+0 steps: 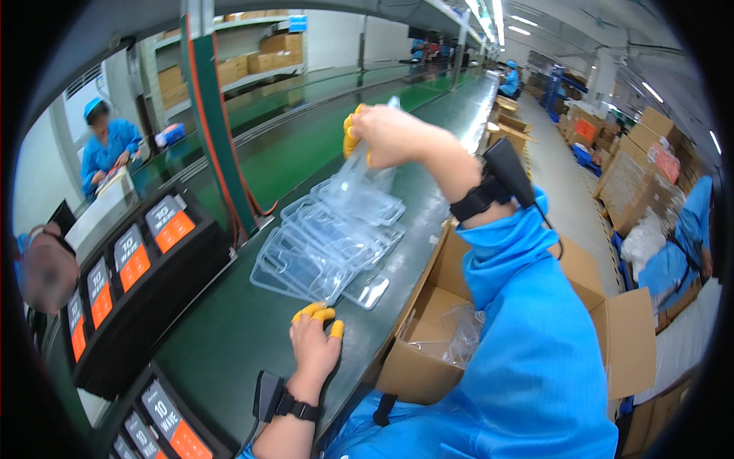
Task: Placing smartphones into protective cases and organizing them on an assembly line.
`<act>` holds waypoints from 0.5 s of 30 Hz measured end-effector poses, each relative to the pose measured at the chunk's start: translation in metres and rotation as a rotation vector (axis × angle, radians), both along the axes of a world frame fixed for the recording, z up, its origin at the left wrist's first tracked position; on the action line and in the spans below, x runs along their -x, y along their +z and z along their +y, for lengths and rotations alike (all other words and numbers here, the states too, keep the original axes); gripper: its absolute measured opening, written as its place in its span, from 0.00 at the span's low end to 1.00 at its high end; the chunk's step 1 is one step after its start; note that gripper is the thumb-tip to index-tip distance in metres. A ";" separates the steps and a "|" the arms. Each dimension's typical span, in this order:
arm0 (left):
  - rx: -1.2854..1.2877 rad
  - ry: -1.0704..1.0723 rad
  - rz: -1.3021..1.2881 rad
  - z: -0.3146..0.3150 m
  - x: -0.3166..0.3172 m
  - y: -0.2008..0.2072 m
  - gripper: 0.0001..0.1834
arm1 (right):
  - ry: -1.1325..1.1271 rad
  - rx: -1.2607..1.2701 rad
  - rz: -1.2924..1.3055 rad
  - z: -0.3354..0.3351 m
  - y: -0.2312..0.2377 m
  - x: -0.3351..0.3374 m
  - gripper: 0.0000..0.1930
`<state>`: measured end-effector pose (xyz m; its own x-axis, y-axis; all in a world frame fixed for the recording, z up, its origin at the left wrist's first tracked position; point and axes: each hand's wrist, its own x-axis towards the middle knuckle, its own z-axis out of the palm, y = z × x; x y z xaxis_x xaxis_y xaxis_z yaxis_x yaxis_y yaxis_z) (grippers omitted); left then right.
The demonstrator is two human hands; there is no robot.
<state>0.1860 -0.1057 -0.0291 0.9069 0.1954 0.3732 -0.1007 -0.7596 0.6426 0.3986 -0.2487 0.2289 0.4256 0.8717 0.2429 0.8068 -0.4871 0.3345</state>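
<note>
A loose pile of thin, clear plastic trays with rounded corners lies overlapping on the dark green work surface. My right hand, wearing yellow finger cots, is raised over the far end of the pile. Its fingers are closed on a clear plastic piece that hangs down toward the trays; whether this is a tray or a bag I cannot tell. At the near edge of the pile, my left hand, also in yellow finger cots, rests with its thumb apart from its fingers. Its fingertips are beside the nearest tray's edge.
An open cardboard box holding clear plastic stands against the bench at my right. Black display racks with black-and-orange boxes stand at left. A green post rises beyond them. Co-workers in blue are farther off; a conveyor runs away ahead.
</note>
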 end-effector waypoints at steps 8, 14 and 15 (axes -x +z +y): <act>-0.011 0.015 0.005 0.001 0.002 0.004 0.13 | 0.655 0.265 -0.263 0.077 -0.124 0.000 0.05; 0.012 -0.032 -0.001 0.002 0.001 0.007 0.13 | 0.652 -0.150 0.109 0.058 -0.117 -0.007 0.26; -0.007 -0.037 -0.045 0.003 0.000 0.002 0.13 | 0.620 -0.242 0.070 0.048 -0.112 -0.009 0.26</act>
<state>0.1858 -0.1026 -0.0267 0.8956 0.1596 0.4153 -0.1573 -0.7595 0.6311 0.4077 -0.2003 0.1165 -0.1145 0.8847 0.4520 0.9773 0.0187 0.2109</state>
